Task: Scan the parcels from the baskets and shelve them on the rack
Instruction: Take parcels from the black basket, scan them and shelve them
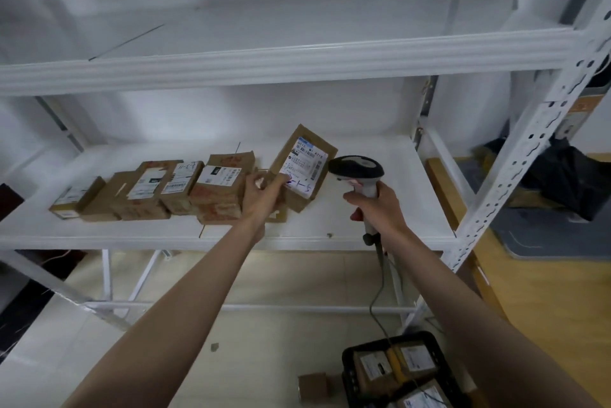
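Parcel [302, 164] gripped tilted by left hand [264, 191]; right hand [375, 206] clasps scanner [358, 173] beside it.

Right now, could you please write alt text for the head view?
A left hand tilts a labelled brown cardboard parcel on a white metal rack shelf while the right hand aims a grey handheld barcode scanner at it. More parcels line the shelf; a black basket sits below.

Scanner [357, 173] beside tilted parcel [302, 166] — rack [231, 235]

parcels [158, 191] on rack [363, 229] shelf | basket [347, 371] on floor, below right
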